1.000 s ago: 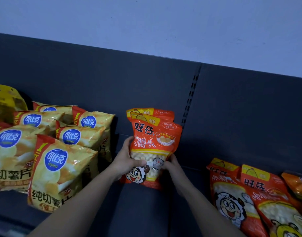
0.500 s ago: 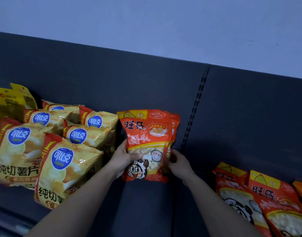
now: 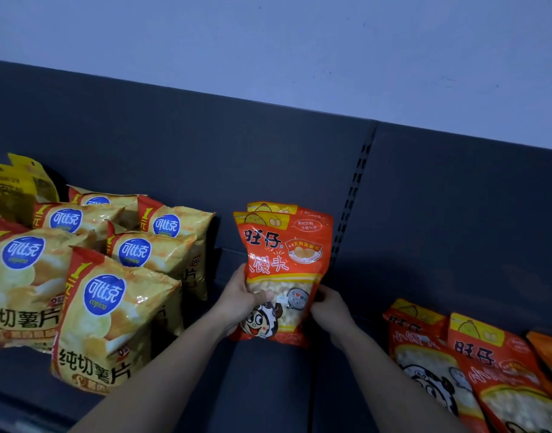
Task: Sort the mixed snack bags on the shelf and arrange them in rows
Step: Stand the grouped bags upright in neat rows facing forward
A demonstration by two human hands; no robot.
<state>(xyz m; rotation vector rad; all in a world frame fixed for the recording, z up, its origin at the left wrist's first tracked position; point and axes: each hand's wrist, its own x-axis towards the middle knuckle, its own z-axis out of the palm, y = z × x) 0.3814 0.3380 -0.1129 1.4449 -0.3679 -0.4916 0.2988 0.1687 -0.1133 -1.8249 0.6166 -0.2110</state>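
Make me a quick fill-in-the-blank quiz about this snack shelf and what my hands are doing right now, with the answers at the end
1. Both hands hold an upright ____ bag with a cartoon face.
2. The left hand grips that bag's ____ edge; the right hand grips the other.
3. The chip bags to the left carry a round ____ logo.
4. Directly behind the held bag stands ____ bag of the same kind.

Answers: orange; left; blue; one
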